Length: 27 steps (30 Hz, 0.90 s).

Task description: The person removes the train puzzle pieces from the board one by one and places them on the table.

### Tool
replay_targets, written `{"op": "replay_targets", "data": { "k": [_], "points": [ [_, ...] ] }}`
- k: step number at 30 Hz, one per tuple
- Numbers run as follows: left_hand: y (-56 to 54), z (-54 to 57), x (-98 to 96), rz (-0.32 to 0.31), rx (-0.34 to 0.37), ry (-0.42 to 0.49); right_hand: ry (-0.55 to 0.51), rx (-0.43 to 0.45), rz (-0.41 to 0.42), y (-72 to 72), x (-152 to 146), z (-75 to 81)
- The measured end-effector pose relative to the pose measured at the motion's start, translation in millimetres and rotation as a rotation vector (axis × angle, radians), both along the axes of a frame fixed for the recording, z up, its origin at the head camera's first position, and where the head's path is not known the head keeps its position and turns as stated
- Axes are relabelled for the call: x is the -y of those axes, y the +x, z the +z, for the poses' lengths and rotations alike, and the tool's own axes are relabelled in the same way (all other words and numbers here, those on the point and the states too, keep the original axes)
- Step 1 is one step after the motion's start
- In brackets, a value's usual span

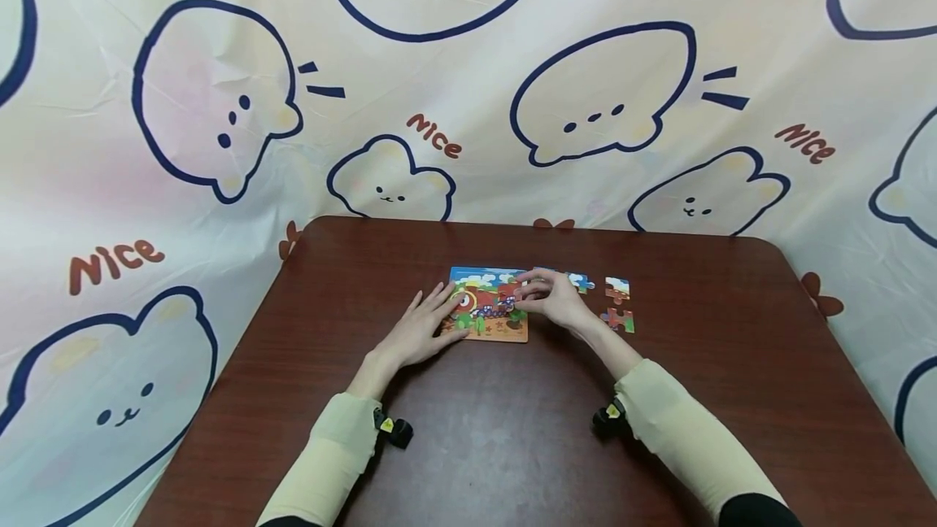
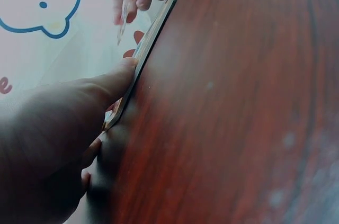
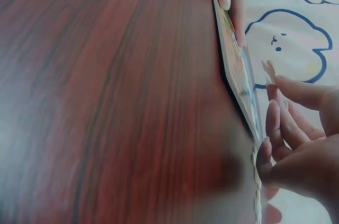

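A colourful jigsaw puzzle board (image 1: 498, 335) with a cartoon picture lies near the table's far side. Straight fingers of my left hand (image 1: 420, 328) rest on its left part, the thumb at the lower left edge. Over the board's right side, my right hand (image 1: 560, 299) pinches a puzzle piece (image 3: 270, 72) between thumb and fingers. That piece is raised above the board in the right wrist view and seen nearly edge-on, so its printed side is hidden there. The right hand's remaining fingers are bent.
Right of the board lie several loose pieces: a blue-and-white piece (image 1: 581, 282), a piece with brown and white (image 1: 617, 289) and a red-green piece (image 1: 618, 320). All are on the brown wooden table (image 1: 483, 446). A printed cloth (image 1: 468, 80) hangs behind it.
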<state>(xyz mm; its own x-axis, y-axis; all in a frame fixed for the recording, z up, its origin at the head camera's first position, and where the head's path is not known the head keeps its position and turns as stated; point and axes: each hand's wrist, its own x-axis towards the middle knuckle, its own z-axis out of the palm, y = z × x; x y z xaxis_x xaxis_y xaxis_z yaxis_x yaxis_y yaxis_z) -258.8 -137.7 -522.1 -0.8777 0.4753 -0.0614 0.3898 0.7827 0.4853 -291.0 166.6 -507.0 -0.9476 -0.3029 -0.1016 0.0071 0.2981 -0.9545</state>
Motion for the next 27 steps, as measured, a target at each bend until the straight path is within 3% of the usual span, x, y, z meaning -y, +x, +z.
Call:
{"op": "replay_targets", "data": {
  "k": [14,27],
  "points": [
    [-0.2,-0.5,0.0,0.001,-0.003,0.001,0.122,-0.059,-0.099,13.3,-45,6.2],
    [0.3,0.1,-0.3,0.007,-0.005,0.000,0.237,-0.123,-0.103,22.0,-83,1.8]
  ]
}}
